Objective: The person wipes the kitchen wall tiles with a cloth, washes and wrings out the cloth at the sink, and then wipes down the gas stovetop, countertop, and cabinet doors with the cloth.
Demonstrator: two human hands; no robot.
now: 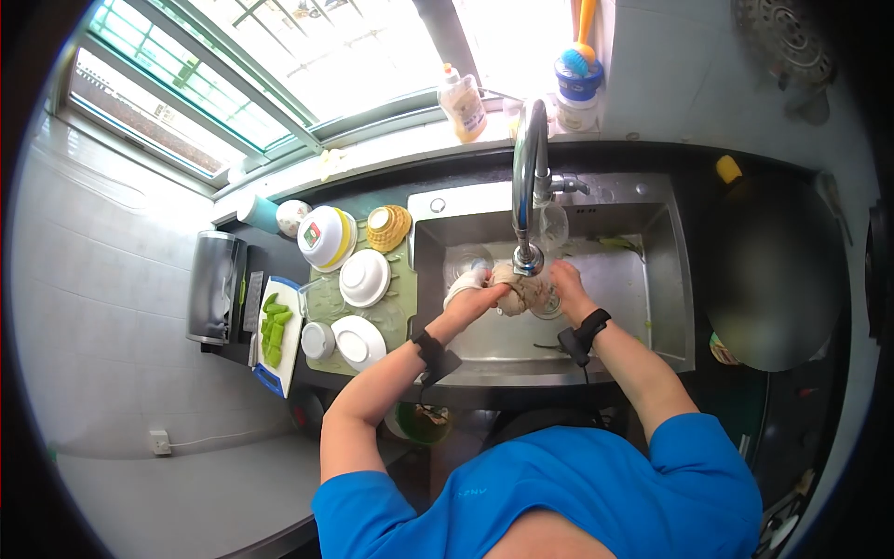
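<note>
My left hand is closed on a pale, wet cloth, bunched up just below the faucet head. Part of the cloth also wraps over the back of that hand. My right hand curls at the side of a clear glass, close to the cloth; its fingers are partly hidden. Another clear glass stands behind the faucet neck. To the left of the cloth, a transparent round vessel sits in the steel sink.
On the left, a green drying mat carries upturned white bowls and a yellow woven-looking bowl. Beyond it lies a cutting board with green vegetable pieces. A large dark round lid or pan occupies the right counter. A soap bottle stands on the sill.
</note>
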